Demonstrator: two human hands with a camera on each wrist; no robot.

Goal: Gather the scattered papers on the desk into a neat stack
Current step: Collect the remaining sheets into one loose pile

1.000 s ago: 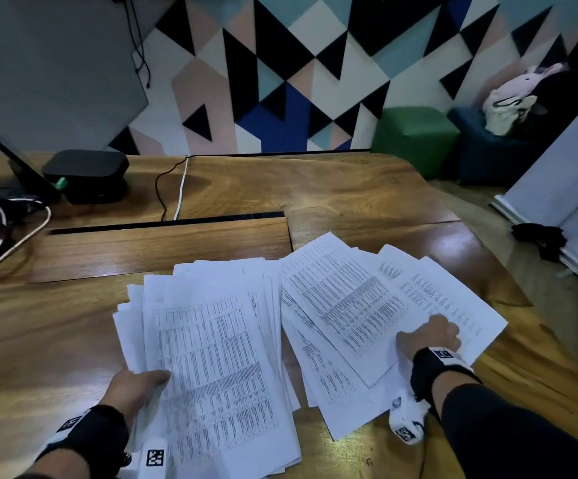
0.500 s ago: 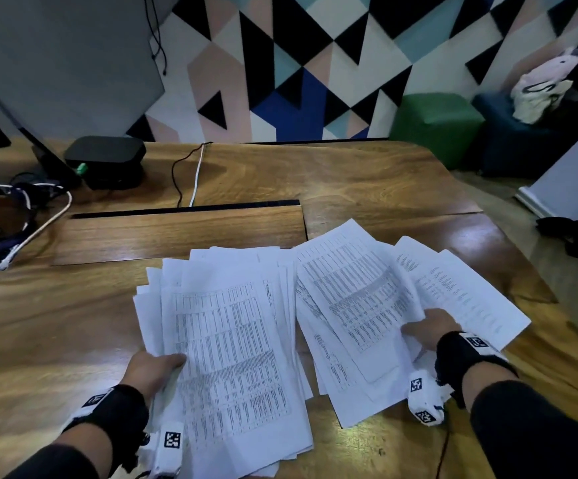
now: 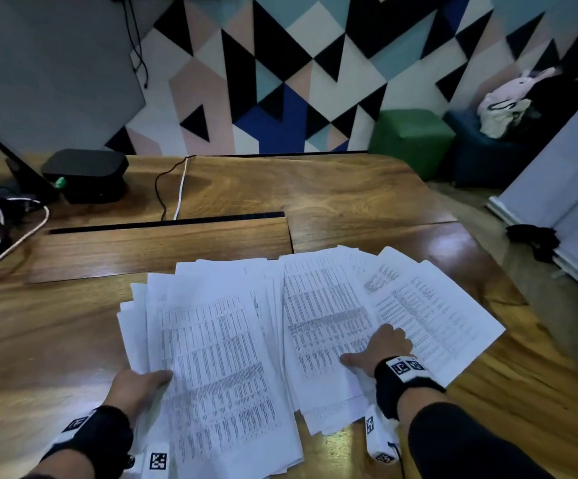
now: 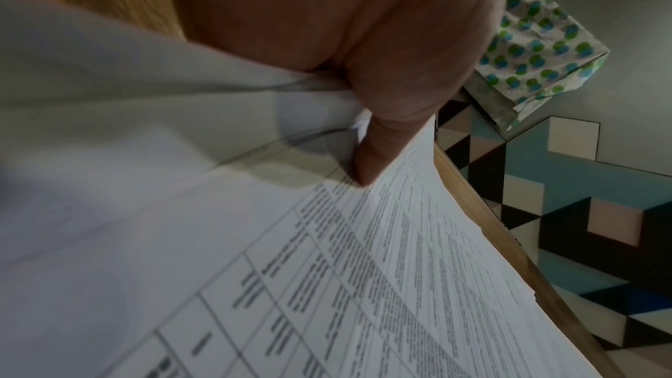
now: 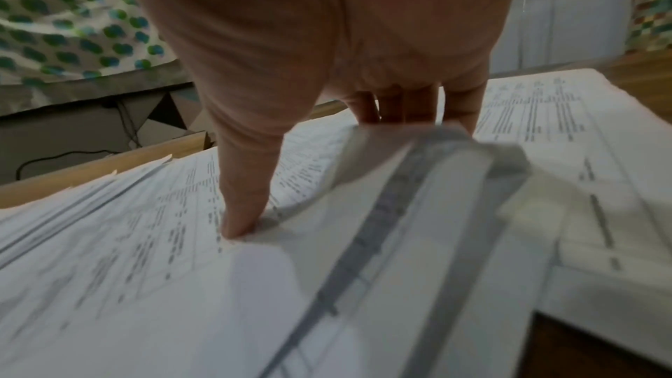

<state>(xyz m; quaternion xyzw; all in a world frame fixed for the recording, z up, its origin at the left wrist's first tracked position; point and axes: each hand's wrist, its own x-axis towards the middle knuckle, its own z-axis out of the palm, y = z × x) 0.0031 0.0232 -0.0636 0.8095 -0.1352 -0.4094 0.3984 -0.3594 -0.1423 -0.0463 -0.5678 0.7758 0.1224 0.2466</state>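
Observation:
Printed white sheets lie fanned over the near part of the wooden desk (image 3: 315, 195). A left pile (image 3: 218, 357) overlaps a middle pile (image 3: 325, 316), with more sheets (image 3: 446, 312) spread to the right. My left hand (image 3: 139, 385) grips the left pile's near left edge, its thumb (image 4: 367, 171) on top and the fingers hidden beneath. My right hand (image 3: 381, 347) is on the middle pile. Its thumb (image 5: 240, 226) presses the printed page, and its fingers (image 5: 400, 108) dip behind a curled-up sheet edge, tucked among the right-hand sheets.
A black box (image 3: 85, 171) sits at the desk's back left, with cables (image 3: 177, 188) running to a long slot (image 3: 163, 223). More cords (image 3: 11, 233) lie at the far left. The desk's right edge drops to the floor near a green stool (image 3: 412, 140).
My right hand has slid left and nearer, drawing the right-hand sheets closer against the left pile. My left hand keeps its hold on the left pile's edge.

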